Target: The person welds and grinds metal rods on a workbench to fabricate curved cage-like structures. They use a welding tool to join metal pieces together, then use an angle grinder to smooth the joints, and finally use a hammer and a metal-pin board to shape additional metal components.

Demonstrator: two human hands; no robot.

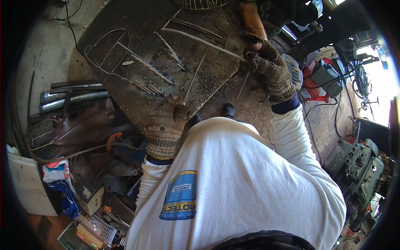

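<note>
Right now my right hand (271, 68), in its fingerless knit glove, has its fingers pinched together on the end of a long thin metal rod (204, 41) that runs leftward and away across the dark steel worktable (125, 16). My left hand (166, 129), gloved the same, rests palm down on the near edge of the table, fingers bent over the edge and closed on nothing that I can see.

To handle this well, I judge I should keep the rod flat on the plate while I grip it, lean on the left hand to steady myself, and keep the bare fingertips away from the slag and short rod offcuts (146, 85) scattered about.

A bent wire frame (106, 48) lies at the far left of the table. Down on the left floor sits a small white wire basket (98, 227); what it holds I cannot make out. Grey pipes (73, 98) lie beside the table.
</note>
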